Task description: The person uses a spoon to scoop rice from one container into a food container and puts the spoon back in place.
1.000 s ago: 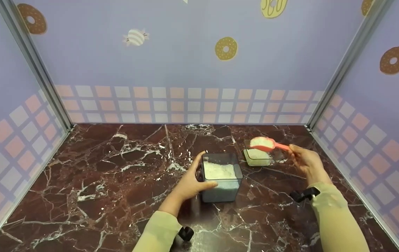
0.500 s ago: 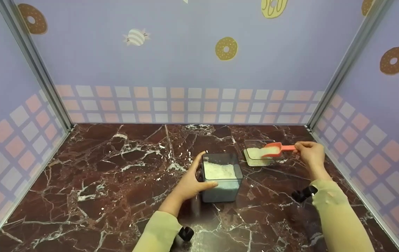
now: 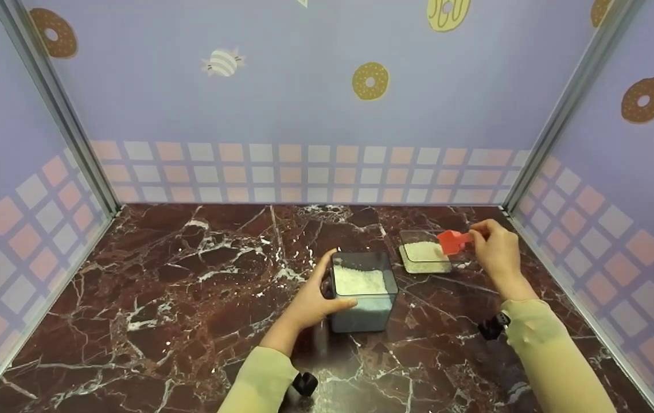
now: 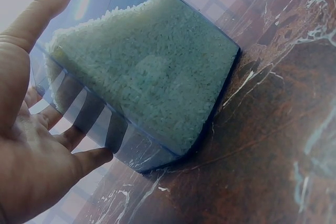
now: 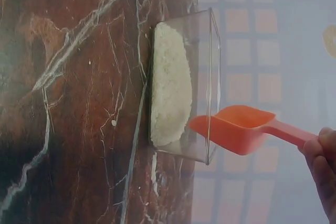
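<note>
My left hand (image 3: 307, 301) grips the left side of a tall, clear, dark-tinted container (image 3: 361, 315), thumb across its front. White rice (image 4: 152, 72) fills much of it, heaped unevenly. To its right, my right hand (image 3: 498, 252) pinches the handle of an orange-red scoop (image 3: 451, 242). The scoop is tipped, its lip inside the rim of a small clear box (image 5: 210, 51). No rice shows in the visible part of its bowl (image 5: 242, 115). Inside the box lies a mound of rice (image 5: 170, 82), close below the scoop's lip.
Loose rice grains are scattered over the dark red marbled tabletop (image 3: 189, 287), mostly left of the tall container. Purple patterned panels (image 3: 292, 115) stand at the back and both sides, joined by metal posts (image 3: 562, 109).
My right hand has turned the scoop over at the small box's right side, and its rice has poured into the box. The left hand and tall container have stayed still.
</note>
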